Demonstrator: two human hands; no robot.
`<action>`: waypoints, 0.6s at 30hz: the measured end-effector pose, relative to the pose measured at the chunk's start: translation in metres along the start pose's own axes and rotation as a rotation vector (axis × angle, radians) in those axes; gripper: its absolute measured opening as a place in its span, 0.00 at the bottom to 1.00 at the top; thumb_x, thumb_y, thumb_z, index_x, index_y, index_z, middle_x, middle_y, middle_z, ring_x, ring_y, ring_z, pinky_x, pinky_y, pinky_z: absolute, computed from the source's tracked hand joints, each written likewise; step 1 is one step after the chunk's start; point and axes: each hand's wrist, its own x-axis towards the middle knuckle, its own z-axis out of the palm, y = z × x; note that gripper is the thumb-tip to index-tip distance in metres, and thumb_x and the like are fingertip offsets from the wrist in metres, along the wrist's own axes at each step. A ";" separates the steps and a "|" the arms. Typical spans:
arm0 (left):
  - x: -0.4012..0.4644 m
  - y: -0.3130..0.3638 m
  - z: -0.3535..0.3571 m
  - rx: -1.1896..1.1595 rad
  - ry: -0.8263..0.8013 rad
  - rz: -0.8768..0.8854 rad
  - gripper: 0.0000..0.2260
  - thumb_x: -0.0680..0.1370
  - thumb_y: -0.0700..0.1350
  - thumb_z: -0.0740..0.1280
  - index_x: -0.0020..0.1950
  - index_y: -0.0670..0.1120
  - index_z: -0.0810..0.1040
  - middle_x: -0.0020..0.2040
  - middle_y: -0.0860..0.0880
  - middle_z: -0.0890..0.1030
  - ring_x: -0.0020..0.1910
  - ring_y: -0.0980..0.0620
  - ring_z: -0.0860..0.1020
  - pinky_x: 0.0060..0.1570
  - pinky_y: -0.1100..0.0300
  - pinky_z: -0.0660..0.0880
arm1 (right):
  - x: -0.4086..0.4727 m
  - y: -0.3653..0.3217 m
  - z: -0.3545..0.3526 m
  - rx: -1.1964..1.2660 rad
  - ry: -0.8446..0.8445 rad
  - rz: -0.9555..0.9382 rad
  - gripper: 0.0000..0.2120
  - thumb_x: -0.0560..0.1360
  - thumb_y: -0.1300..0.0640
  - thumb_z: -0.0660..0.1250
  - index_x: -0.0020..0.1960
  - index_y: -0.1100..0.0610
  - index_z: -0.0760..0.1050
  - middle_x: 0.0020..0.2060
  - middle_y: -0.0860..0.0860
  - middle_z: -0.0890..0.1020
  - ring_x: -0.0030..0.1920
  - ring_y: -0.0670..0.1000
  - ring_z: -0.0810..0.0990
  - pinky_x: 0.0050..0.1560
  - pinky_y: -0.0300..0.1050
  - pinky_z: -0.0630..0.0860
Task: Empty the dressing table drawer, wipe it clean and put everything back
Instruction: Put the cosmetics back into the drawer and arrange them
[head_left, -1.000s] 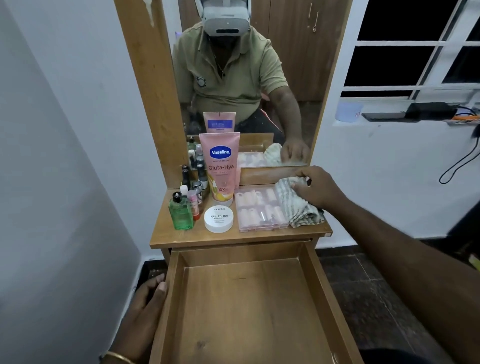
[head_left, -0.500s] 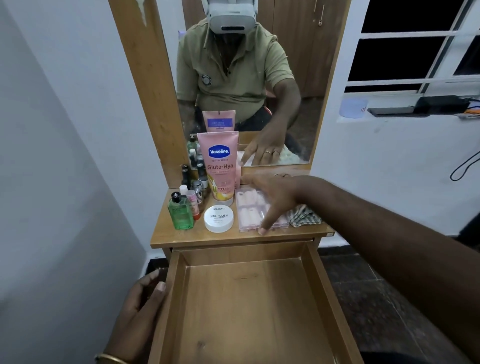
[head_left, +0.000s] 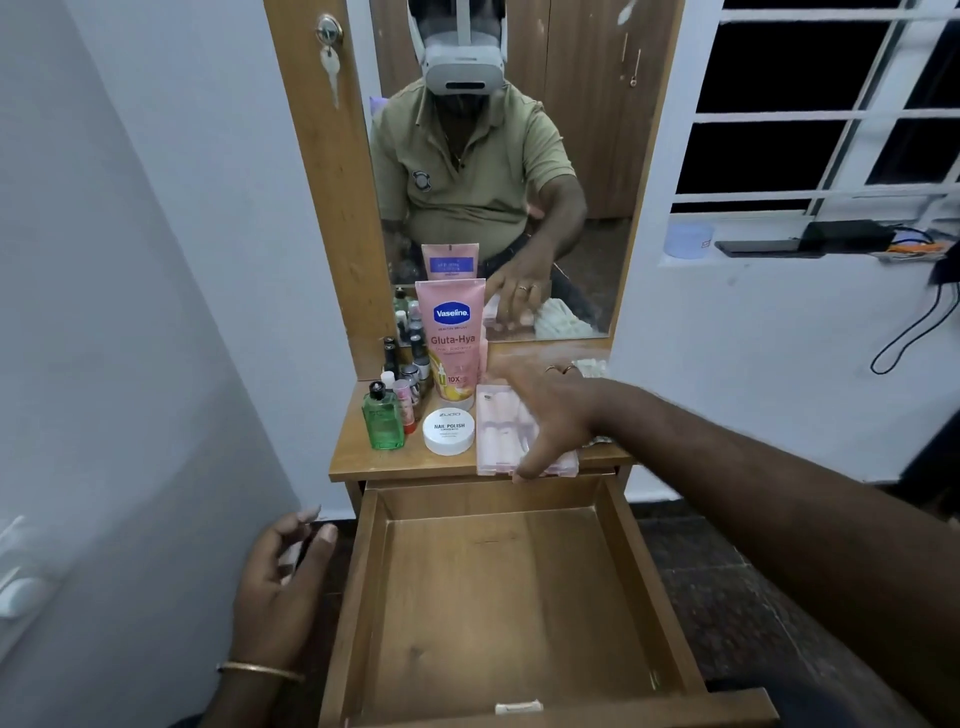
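Now the drawer stands pulled fully out below the table, its wooden floor bare. Right hand reaches over the table top from 3 o'clock, fingers spread across the clear pink nail box, thumb tip hooked at the box's near edge; a grasp on the box, though motion blur makes the contact of the fingers hard to judge. Box lies flat at the table's front edge, its near side just overhanging the drawer. Left hand hovers at 9 o'clock of the drawer, just beside its left wall, fingers loosely curled, holding nothing; gold bangle on the wrist.

White nail polish remover tub sits at 9 o'clock of the box, touching or nearly so. Pink Vaseline tube stands upright at 12 o'clock of the tub. Green bottle stands at 9 o'clock of the tub, small polish bottles clustered behind it. Pale cloth shows at 1 o'clock of the box, mostly hidden by the right arm. Mirror rises behind, reflecting the person.
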 end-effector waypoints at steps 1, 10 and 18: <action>-0.002 0.006 -0.002 -0.001 0.037 0.032 0.07 0.77 0.43 0.70 0.49 0.56 0.79 0.53 0.51 0.82 0.57 0.47 0.78 0.51 0.56 0.73 | -0.011 -0.008 0.001 0.024 0.002 0.004 0.58 0.59 0.37 0.79 0.78 0.46 0.48 0.78 0.50 0.58 0.76 0.56 0.60 0.73 0.61 0.63; -0.058 0.072 0.040 0.024 -0.586 -0.218 0.09 0.78 0.52 0.68 0.54 0.49 0.79 0.45 0.47 0.85 0.40 0.46 0.85 0.39 0.54 0.79 | -0.093 -0.067 0.068 0.165 0.145 0.184 0.57 0.51 0.31 0.75 0.72 0.45 0.51 0.64 0.50 0.71 0.63 0.55 0.71 0.62 0.57 0.68; -0.073 0.051 0.074 -0.039 -0.550 -0.336 0.07 0.78 0.38 0.67 0.56 0.41 0.80 0.38 0.43 0.82 0.29 0.53 0.77 0.42 0.51 0.82 | -0.115 -0.067 0.121 0.205 0.213 0.430 0.62 0.54 0.30 0.73 0.76 0.50 0.45 0.70 0.56 0.65 0.70 0.59 0.65 0.66 0.59 0.64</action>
